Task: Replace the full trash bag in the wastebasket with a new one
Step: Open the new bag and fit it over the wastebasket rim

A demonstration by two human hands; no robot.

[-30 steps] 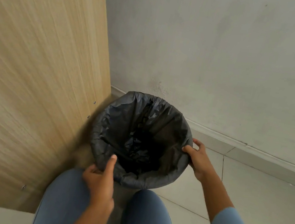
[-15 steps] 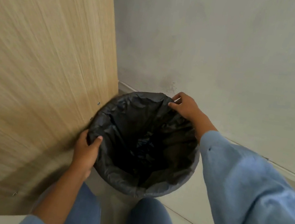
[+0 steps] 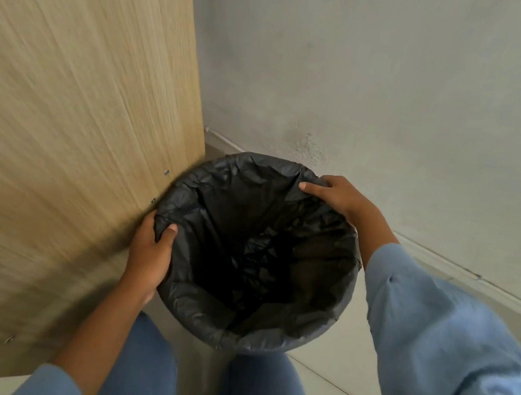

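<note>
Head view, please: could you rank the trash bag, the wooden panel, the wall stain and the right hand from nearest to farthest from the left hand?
1. Trash bag: gripped by the left hand.
2. Wooden panel: just left.
3. Right hand: across the rim.
4. Wall stain: beyond the bag.

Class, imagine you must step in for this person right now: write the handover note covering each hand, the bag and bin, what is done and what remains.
Left hand: grip pinching the black bag at the near-left rim.
Right hand: gripping the bag's edge at the far-right rim.
The wastebasket stands on the floor by the wooden panel, bag folded over its rim.
Done: both hands placed.
Left: whether this bag is old or new is unclear; confirm, then continue.
</note>
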